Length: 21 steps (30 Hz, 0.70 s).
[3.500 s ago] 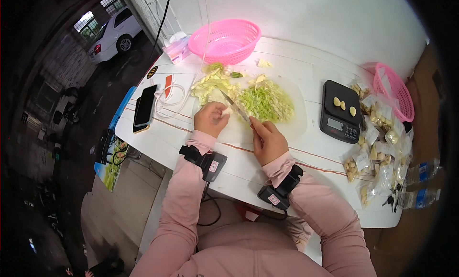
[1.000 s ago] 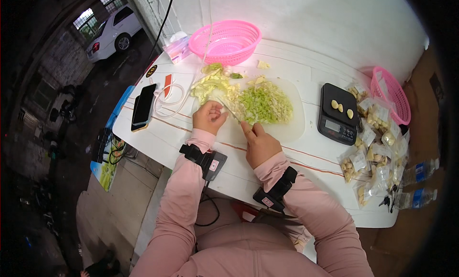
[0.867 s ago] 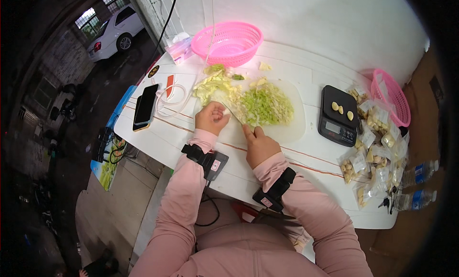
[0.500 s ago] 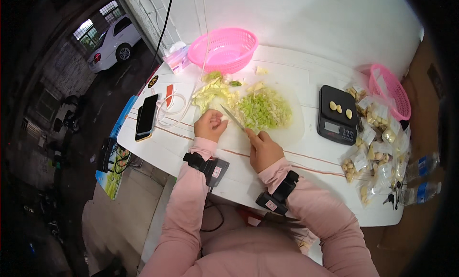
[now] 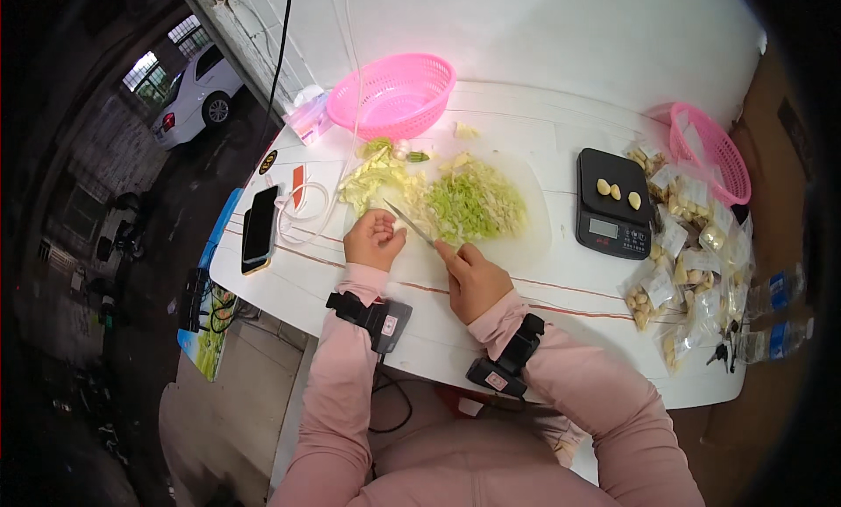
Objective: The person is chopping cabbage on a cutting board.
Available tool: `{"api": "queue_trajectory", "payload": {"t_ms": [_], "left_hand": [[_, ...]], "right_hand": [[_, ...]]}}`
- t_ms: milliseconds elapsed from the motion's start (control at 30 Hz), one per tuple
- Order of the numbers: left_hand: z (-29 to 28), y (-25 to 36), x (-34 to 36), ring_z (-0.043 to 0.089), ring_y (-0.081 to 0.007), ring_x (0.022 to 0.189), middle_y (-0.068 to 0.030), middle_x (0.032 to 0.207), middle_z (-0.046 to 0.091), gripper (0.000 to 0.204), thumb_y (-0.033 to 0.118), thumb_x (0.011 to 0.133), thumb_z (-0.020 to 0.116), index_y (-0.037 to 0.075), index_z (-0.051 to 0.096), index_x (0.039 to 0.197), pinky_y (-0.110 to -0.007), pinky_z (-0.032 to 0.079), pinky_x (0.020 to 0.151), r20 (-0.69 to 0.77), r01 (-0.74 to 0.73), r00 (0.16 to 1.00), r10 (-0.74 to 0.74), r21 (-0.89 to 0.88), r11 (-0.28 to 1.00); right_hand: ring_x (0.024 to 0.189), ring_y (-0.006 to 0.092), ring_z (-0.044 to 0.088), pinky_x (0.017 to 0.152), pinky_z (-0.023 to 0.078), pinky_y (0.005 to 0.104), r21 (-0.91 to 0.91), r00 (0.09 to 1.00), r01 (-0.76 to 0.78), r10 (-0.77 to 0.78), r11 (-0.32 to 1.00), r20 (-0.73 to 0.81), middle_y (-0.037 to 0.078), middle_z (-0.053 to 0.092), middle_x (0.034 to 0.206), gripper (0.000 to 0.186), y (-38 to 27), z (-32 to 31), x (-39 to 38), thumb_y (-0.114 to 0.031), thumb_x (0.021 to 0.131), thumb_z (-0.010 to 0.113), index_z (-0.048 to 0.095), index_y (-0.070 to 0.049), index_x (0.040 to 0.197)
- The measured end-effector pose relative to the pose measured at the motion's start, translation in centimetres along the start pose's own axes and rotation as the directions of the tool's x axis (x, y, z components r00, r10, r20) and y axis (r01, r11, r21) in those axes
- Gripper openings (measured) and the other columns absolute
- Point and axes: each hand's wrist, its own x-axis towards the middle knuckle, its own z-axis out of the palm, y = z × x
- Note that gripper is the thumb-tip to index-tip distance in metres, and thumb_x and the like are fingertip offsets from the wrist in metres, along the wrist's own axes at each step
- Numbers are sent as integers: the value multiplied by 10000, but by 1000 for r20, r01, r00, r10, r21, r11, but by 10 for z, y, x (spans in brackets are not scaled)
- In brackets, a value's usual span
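In the head view, the knife (image 5: 409,221) is over the left part of the board (image 5: 536,222), left of centre on the worktop (image 5: 561,284) and somewhat back from its near edge; the tip points toward the far left corner. It should handle as a light, stiff tool, slippery if wet, with a thin blade safest left alone; the handle end, toward the near edge, is the place to hold. Shredded greens (image 5: 473,200) lie on the board to the right of the blade, and soft, limp leaves (image 5: 372,176) beyond the tip.

Of the hands, the right hand (image 5: 477,279) is closed around the knife handle, mostly hiding it. The left hand (image 5: 372,240) is half curled beside the blade, thumb near the fingertips; whether it pinches something small, I cannot tell
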Motion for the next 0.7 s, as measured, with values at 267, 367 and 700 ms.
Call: {"api": "queue_trajectory", "payload": {"t_ms": [267,367,700], "left_hand": [[1,-2,1,530,-66,706,-12,790,568,256,-24,702,734,4,584,907,-193,483,651,-20,-49,999,49,-1,999],[2,-3,1,526,-64,702,-9,788,565,257,-23,697,738,7,586,903,-192,481,649,-18,-41,999,41,0,999],[1,2,-3,518,-56,769,3,855,558,235,-61,746,698,1,573,935,-176,471,682,6,22,1000,-22,-55,998]], "right_hand": [[707,322,623,611,511,405,-92,988,17,-2,996,152,130,564,932,489,-3,-4,4,-21,786,544,500,-84,1269],[705,330,618,621,507,417,-159,977,-3,37,987,211,138,562,917,521,-11,-7,7,-9,768,545,498,-87,1282],[711,319,638,617,527,400,-90,983,-89,102,992,153,129,567,956,455,-3,-5,-1,-67,833,509,482,-104,1285]]}}
